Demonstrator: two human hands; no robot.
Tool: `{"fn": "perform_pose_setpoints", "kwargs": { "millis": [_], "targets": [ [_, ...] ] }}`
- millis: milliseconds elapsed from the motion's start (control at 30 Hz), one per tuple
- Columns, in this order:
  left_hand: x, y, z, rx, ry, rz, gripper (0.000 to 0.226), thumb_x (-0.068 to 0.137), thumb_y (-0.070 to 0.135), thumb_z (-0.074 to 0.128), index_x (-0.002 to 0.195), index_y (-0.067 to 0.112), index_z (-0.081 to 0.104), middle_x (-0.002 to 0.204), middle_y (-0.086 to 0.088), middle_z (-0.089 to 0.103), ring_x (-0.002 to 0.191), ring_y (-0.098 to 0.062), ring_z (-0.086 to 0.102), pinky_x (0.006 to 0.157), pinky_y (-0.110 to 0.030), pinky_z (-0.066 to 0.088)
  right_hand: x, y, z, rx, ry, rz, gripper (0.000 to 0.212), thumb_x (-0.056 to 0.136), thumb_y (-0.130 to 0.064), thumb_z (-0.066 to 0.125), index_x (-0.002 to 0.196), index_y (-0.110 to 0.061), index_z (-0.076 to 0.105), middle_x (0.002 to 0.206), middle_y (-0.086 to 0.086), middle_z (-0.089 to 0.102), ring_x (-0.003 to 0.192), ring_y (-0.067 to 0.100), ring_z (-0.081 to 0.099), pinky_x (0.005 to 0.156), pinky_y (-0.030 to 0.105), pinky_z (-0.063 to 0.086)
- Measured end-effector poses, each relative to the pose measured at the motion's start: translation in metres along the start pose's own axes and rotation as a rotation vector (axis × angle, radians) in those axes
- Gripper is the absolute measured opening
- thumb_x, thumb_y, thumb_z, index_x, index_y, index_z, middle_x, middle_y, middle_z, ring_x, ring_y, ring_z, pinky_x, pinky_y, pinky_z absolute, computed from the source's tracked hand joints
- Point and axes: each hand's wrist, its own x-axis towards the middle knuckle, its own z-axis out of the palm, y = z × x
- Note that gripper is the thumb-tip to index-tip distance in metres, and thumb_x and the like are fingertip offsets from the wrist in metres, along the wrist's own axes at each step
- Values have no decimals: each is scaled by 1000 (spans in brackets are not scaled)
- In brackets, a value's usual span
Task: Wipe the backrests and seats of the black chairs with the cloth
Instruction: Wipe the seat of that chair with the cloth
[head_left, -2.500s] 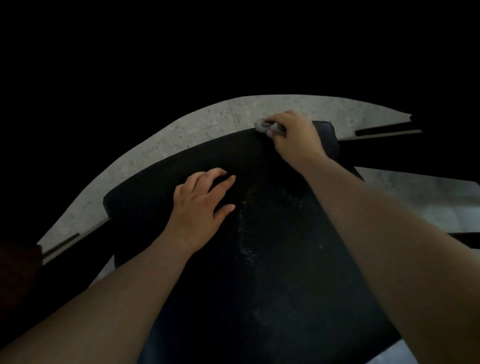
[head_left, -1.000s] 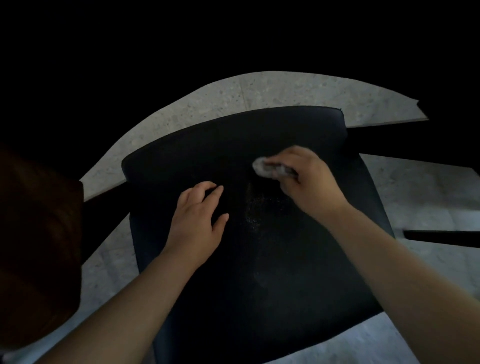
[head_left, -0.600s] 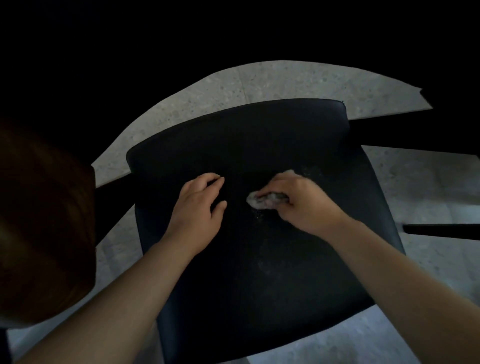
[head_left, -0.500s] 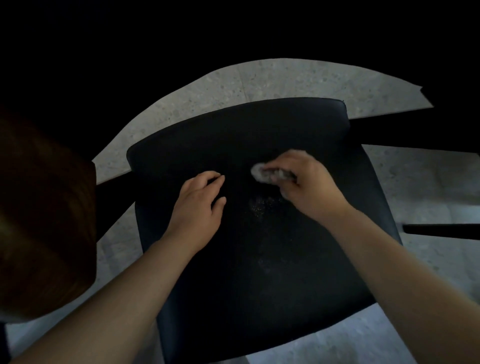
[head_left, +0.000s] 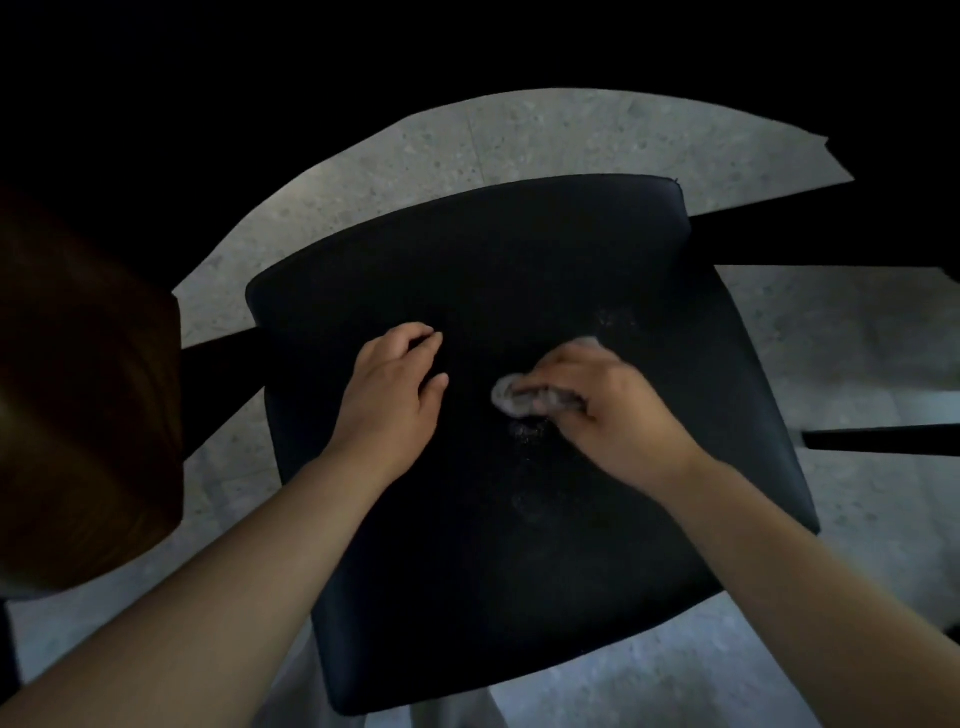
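From the head camera: the right hand (head_left: 608, 410) is gripping the bunched cloth (head_left: 524, 400), fingers curled round it, pressing it mid-frame on the black chair seat (head_left: 519, 571). The left hand (head_left: 395, 395) is resting beside it, fingers loosely bent, holding nothing. This looks like the seat-wiping step; next, I'd say, is sweeping the pale specks (head_left: 524, 431) just below.

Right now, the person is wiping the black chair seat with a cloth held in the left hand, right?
Not quite: the head view shows the right hand gripping the cloth on the black chair seat; the left hand just rests there.
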Motion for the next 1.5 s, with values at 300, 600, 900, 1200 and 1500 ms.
{"fn": "perform_pose_setpoints", "kwargs": {
  "millis": [300, 600, 900, 1200, 1500],
  "targets": [
    [-2, 7, 2, 102, -18, -21, 60, 98, 38, 51, 150, 15, 33, 153, 4, 26, 141, -16, 22, 114, -28, 23, 85, 37, -23, -197, 128, 214, 36, 94, -16, 60, 129, -23, 61, 127, 2, 56, 120, 22, 50, 102, 41, 46],
    [2, 29, -4, 85, 86, 57, 47, 95, 34, 57, 139, 19, 51, 136, 1, 49, 128, -17, 42, 109, -36, 31, 4, 27, -35, 32, 44, 141, 26, 87, -4, 67, 106, -21, 73, 102, -10, 63, 93, 5, 60, 82, 18, 46],
    [43, 61, 13, 339, -117, 3, 77, 92, 52, 55, 154, 31, 15, 161, 0, 6, 149, -26, 4, 119, -54, 11, 57, 65, -32, -129, 255, 255, 32, 90, -1, 58, 116, -15, 69, 117, 6, 64, 110, 20, 58, 101, 33, 45],
    [45, 58, 21, 410, -134, -15, 80, 91, 55, 54, 154, 32, 12, 162, 1, 1, 149, -28, 1, 119, -57, 10, 8, 71, -52, -104, 324, 158, 32, 85, 0, 60, 110, -17, 72, 106, -2, 66, 101, 20, 60, 90, 31, 49],
    [47, 63, 22, 448, -156, -33, 81, 91, 54, 55, 155, 31, 10, 162, 0, 0, 149, -29, 1, 118, -58, 11, -20, 63, -20, -18, 284, 317, 34, 87, 1, 62, 114, -18, 70, 109, -2, 65, 103, 9, 55, 87, 5, 35]
  ]
}}
